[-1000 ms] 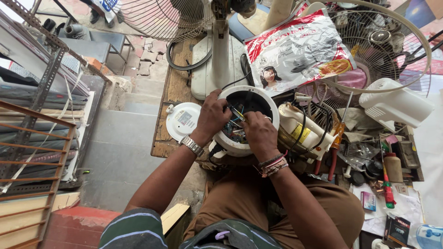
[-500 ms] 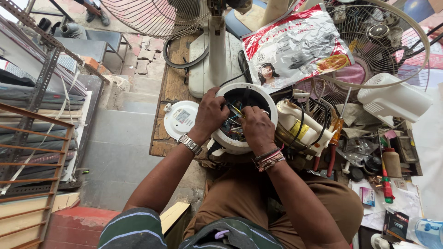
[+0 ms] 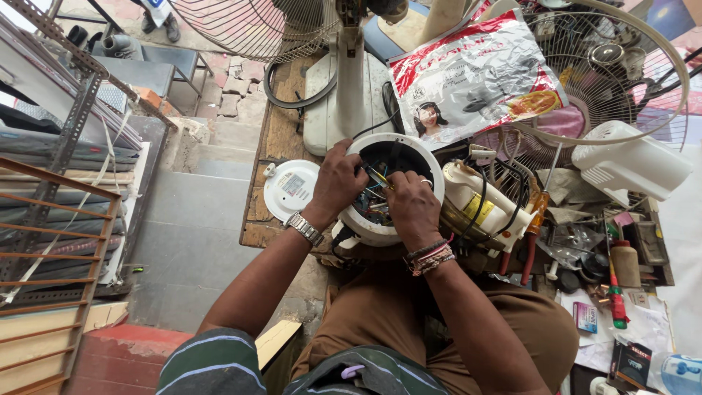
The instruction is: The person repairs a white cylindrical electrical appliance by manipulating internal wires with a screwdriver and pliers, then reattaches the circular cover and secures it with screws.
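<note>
Both hands have held place over the open housing since the earlier frame. It sits on the desk directly beneath them, mouth up. Left hand and right hand meet over its centre, equally near, each grip pinching the wires inside.

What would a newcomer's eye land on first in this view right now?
First, both hands meeting at centre: the left hand and right hand reach into an open round white housing full of coloured wires. Just above it lies a shiny red-and-silver bag. To the right, a wire fan guard looms over a bench crowded with tools, including a red-handled screwdriver.
</note>
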